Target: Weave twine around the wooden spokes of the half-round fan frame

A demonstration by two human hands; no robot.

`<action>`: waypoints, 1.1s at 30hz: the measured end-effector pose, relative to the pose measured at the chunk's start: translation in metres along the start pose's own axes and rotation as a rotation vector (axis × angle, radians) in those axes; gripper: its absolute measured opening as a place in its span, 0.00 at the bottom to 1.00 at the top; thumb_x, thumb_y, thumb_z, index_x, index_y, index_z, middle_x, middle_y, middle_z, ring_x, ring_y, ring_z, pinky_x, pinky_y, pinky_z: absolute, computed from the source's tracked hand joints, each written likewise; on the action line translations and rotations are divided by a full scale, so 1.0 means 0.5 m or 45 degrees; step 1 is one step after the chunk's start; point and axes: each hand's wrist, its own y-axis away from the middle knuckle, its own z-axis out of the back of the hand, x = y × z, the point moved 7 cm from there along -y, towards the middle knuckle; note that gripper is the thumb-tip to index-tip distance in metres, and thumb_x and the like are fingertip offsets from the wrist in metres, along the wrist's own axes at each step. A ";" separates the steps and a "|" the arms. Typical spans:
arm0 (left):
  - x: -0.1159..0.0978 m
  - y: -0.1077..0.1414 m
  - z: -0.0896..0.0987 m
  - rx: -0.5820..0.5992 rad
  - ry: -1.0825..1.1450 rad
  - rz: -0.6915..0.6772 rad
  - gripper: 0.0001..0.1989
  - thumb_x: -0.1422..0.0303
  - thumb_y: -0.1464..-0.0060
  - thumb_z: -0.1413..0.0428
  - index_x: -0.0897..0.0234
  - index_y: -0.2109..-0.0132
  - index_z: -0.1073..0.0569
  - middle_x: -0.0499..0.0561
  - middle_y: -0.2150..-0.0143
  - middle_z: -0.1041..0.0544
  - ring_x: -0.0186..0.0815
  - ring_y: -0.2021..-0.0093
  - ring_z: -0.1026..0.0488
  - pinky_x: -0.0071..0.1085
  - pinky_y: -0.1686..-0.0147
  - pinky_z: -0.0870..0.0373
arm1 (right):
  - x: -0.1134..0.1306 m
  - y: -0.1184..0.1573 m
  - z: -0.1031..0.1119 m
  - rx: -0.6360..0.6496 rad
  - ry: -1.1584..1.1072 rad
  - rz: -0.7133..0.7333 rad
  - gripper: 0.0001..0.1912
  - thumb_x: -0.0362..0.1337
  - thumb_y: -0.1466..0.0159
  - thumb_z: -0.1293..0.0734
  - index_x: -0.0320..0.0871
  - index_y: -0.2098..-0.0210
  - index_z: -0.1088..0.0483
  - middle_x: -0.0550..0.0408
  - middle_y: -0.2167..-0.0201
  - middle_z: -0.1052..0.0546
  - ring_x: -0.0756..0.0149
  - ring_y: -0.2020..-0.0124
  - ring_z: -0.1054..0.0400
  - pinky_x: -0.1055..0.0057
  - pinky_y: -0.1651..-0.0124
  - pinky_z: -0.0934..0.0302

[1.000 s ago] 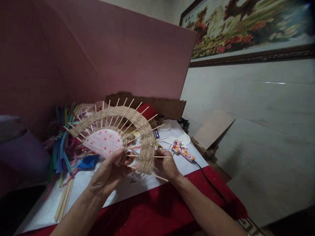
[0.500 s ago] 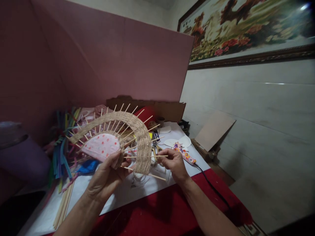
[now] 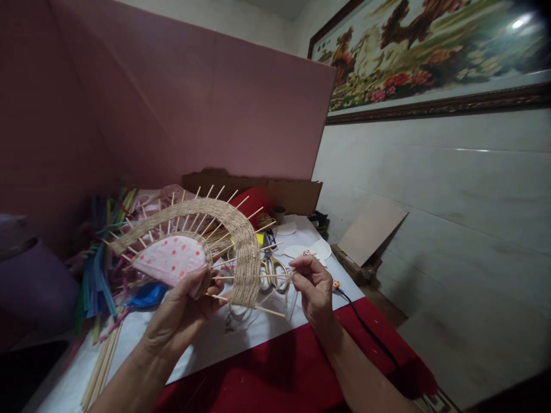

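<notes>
My left hand (image 3: pixel 183 307) grips the lower right of a half-round woven fan (image 3: pixel 245 252), its thumb on the pink dotted cloth panel (image 3: pixel 172 258). Thin wooden sticks radiate from that panel through a broad band of tan twine weaving, their tips poking out past the edge. Just off the tip of one lower stick (image 3: pixel 275 276), my right hand (image 3: pixel 313 287) is closed in a pinch. What lies between those fingertips is too small to make out. Behind the sticks, gold-handled scissors (image 3: pixel 272 274) lie on the white table sheet.
A patterned glue gun, mostly hidden behind my right hand, trails a black cord (image 3: pixel 365 321). White oval pieces (image 3: pixel 321 249) lie near it. Loose wooden sticks (image 3: pixel 101 367), a blue bundle (image 3: pixel 148 294) and coloured strips (image 3: pixel 92 281) are at left. Red cloth (image 3: pixel 241 373) covers the front.
My right fingers have shifted slightly right, from along the lower stick to just past its tip. My left hand still holds the fan, which sits a little further left in view.
</notes>
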 end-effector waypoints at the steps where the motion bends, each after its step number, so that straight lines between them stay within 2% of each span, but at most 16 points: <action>1: 0.000 0.000 0.000 0.003 -0.020 0.005 0.10 0.78 0.47 0.53 0.72 0.70 0.28 0.55 0.75 0.28 0.29 0.78 0.32 0.29 0.78 0.27 | 0.003 -0.001 0.002 -0.019 -0.036 0.013 0.06 0.33 0.48 0.35 0.44 0.68 0.32 0.62 0.82 0.37 0.75 0.81 0.47 0.78 0.80 0.53; 5: 0.001 -0.006 0.007 -0.022 -0.147 -0.022 0.10 0.78 0.47 0.52 0.72 0.70 0.27 0.54 0.74 0.28 0.28 0.79 0.33 0.30 0.77 0.26 | 0.007 -0.004 0.012 -0.078 -0.052 0.030 0.04 0.32 0.49 0.36 0.44 0.72 0.35 0.62 0.81 0.39 0.75 0.81 0.48 0.77 0.80 0.54; 10: 0.006 -0.009 0.012 -0.053 -0.282 -0.046 0.08 0.79 0.48 0.51 0.72 0.69 0.27 0.53 0.76 0.28 0.30 0.78 0.31 0.29 0.80 0.26 | 0.003 -0.005 0.014 -0.066 0.055 0.034 0.02 0.32 0.48 0.35 0.43 0.74 0.32 0.62 0.81 0.38 0.75 0.81 0.47 0.76 0.79 0.53; 14: 0.013 -0.002 0.001 0.035 -0.233 0.035 0.07 0.78 0.48 0.51 0.73 0.66 0.27 0.54 0.74 0.28 0.29 0.79 0.33 0.30 0.80 0.27 | -0.015 -0.003 0.005 -0.050 0.126 -0.077 0.01 0.33 0.49 0.34 0.42 0.74 0.30 0.61 0.82 0.35 0.75 0.81 0.45 0.76 0.78 0.51; 20: 0.013 0.002 -0.002 0.060 -0.127 0.064 0.07 0.78 0.49 0.50 0.71 0.66 0.27 0.55 0.72 0.27 0.32 0.76 0.30 0.28 0.81 0.28 | -0.033 0.008 -0.025 -0.003 0.195 -0.261 0.02 0.33 0.52 0.33 0.41 0.77 0.30 0.61 0.82 0.33 0.75 0.81 0.44 0.77 0.78 0.50; 27: 0.041 0.006 -0.011 0.133 -0.154 0.165 0.08 0.78 0.47 0.51 0.73 0.66 0.27 0.55 0.74 0.27 0.30 0.79 0.33 0.30 0.79 0.27 | -0.047 0.010 -0.046 0.041 0.128 -0.353 0.04 0.33 0.53 0.33 0.41 0.81 0.34 0.63 0.86 0.36 0.77 0.84 0.49 0.79 0.82 0.55; 33: 0.033 0.011 -0.008 0.075 -0.171 0.127 0.10 0.77 0.47 0.52 0.71 0.61 0.27 0.58 0.68 0.24 0.39 0.71 0.25 0.32 0.78 0.26 | -0.053 0.013 -0.050 0.064 0.100 -0.411 0.04 0.32 0.55 0.33 0.42 0.83 0.34 0.64 0.87 0.38 0.78 0.85 0.50 0.79 0.83 0.54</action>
